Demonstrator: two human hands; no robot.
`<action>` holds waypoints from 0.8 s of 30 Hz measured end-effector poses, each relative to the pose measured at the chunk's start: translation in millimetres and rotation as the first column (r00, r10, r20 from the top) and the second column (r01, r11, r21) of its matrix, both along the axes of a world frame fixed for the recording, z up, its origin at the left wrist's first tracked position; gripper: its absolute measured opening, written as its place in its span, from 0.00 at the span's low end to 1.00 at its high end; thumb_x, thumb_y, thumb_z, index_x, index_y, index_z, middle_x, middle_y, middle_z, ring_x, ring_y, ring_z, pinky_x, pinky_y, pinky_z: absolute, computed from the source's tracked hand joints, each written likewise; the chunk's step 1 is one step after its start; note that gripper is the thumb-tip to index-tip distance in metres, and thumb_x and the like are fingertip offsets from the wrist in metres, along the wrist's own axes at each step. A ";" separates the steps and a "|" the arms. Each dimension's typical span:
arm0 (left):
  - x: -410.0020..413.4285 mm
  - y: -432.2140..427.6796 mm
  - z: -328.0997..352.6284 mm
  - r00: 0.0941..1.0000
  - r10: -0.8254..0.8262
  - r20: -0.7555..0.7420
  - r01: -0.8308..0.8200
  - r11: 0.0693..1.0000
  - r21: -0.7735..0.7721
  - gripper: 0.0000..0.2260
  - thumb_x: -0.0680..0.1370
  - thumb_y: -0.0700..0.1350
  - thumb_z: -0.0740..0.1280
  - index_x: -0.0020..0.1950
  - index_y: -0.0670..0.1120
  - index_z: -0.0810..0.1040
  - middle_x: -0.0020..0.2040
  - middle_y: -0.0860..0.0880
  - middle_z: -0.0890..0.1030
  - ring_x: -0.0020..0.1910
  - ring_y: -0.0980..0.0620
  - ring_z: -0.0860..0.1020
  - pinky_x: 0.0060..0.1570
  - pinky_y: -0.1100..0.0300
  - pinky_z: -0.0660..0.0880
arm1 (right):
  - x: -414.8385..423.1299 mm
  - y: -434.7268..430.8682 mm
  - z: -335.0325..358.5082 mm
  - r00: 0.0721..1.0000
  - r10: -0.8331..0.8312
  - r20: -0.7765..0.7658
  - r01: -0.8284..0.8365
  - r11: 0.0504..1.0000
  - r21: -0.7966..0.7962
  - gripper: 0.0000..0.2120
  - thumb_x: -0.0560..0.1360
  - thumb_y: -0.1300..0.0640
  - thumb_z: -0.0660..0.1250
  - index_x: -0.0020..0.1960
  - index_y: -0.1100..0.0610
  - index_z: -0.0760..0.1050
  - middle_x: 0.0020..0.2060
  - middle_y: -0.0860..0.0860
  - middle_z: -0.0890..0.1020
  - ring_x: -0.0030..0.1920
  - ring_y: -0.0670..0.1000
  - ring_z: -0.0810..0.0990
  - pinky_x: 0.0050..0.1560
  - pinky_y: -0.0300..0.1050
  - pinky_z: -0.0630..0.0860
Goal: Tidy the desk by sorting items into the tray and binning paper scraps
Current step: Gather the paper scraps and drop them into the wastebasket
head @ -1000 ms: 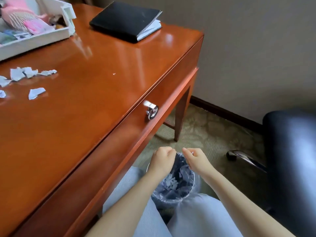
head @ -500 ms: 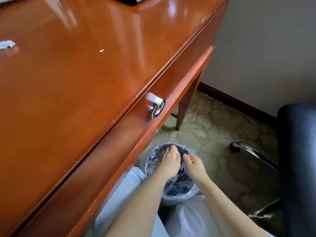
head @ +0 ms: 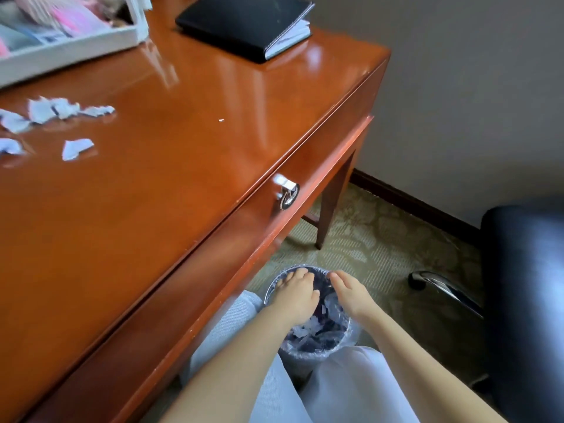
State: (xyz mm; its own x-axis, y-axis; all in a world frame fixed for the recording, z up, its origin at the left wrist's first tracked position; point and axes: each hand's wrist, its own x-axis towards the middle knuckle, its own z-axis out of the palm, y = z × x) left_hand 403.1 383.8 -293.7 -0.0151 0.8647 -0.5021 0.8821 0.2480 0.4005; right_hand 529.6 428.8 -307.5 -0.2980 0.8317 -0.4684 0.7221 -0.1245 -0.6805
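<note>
Filling the frame up and to the left of both hands is the glossy wooden desk (head: 158,209), its drawer front carrying a metal ring pull (head: 287,195) just above them. To the right of the hands stands a dark chair (head: 525,300) on patterned carpet. Far up-left of the hands, at the desk's back edge, sits the white tray (head: 76,47), holding blurred pink and other items that cannot be told apart. Right of the tray, well above the hands, lies a closed black notebook (head: 244,22). Directly under the hands is the small round bin (head: 317,346), lined with clear plastic and holding torn paper pieces, between the person's pale-trousered knees. The left hand (head: 297,293) hovers palm-down over the bin's far left rim, fingers spread loosely, nothing visible in it. The right hand (head: 351,293) is just beside it over the right side, fingers relaxed and apart, also holding nothing visible. Well up-left of the hands, paper scraps (head: 61,109) lie scattered on the desk in front of the tray.
</note>
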 end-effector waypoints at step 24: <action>-76.2 -174.9 270.0 0.985 0.029 -0.167 0.070 0.829 0.555 0.16 0.81 0.50 0.55 0.68 0.51 0.68 0.67 0.54 0.70 0.67 0.53 0.67 0.68 0.53 0.66 | -85.1 -86.6 265.7 0.816 0.578 0.020 -0.369 0.494 0.787 0.08 0.78 0.61 0.60 0.50 0.58 0.79 0.45 0.51 0.79 0.47 0.50 0.77 0.50 0.43 0.75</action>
